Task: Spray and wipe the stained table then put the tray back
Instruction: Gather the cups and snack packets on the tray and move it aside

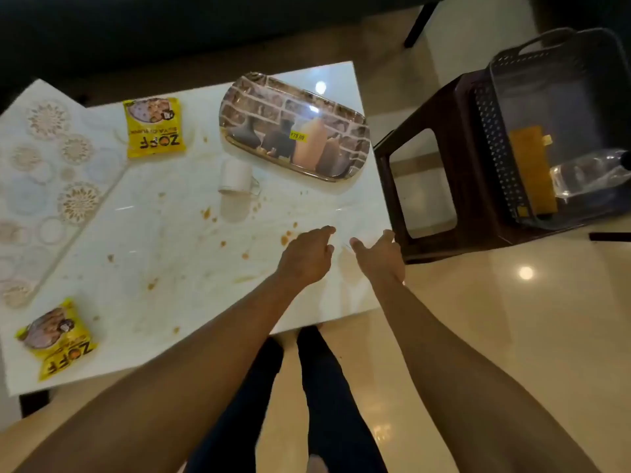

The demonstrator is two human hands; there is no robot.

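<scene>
Tray (293, 128) lies ahead of both hands on the stained table (177, 240), long axis slanting right; left hand (307, 256) and right hand (377, 256) empty, loosely spread.

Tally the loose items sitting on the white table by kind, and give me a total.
Yellow snack packets: 2, one at the far left, one at the near left corner
Tray: 1
White cup, lying on its side: 1
Patterned mat: 1
Total: 5
</scene>
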